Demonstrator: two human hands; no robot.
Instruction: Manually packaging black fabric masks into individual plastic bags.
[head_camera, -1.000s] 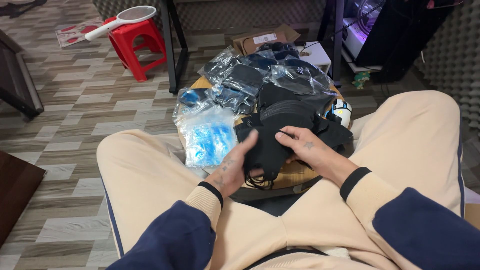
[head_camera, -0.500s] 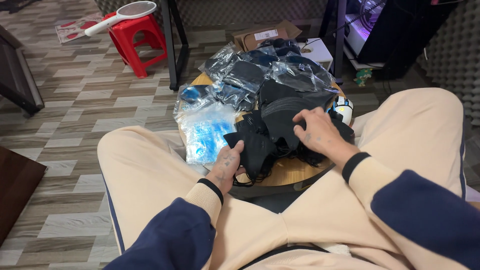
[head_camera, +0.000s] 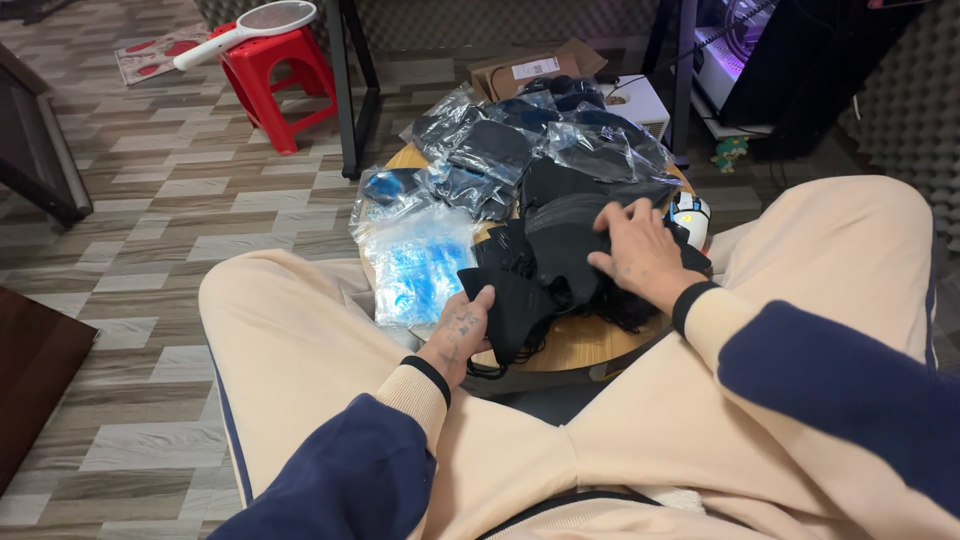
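A pile of black face masks (head_camera: 560, 250) lies on a small round wooden table (head_camera: 585, 345) between my knees. My left hand (head_camera: 460, 330) pinches one black mask (head_camera: 510, 305) at the table's near edge. My right hand (head_camera: 640, 250) rests palm down on the stack of black masks, fingers spread. Clear plastic bags of dark masks (head_camera: 520, 140) are heaped on the far side. A clear bag with blue contents (head_camera: 415, 265) lies left of the pile.
A red plastic stool (head_camera: 275, 70) with a white racket-shaped swatter (head_camera: 255, 25) stands at the far left. A cardboard box (head_camera: 535, 65) and a white box (head_camera: 640, 100) sit behind the table. A small white round gadget (head_camera: 690, 215) is by my right hand. Black table legs (head_camera: 345, 90) rise nearby.
My right hand has moved away from my left, from the mask held between both hands onto the stack further back. My left hand keeps hold of the black mask.
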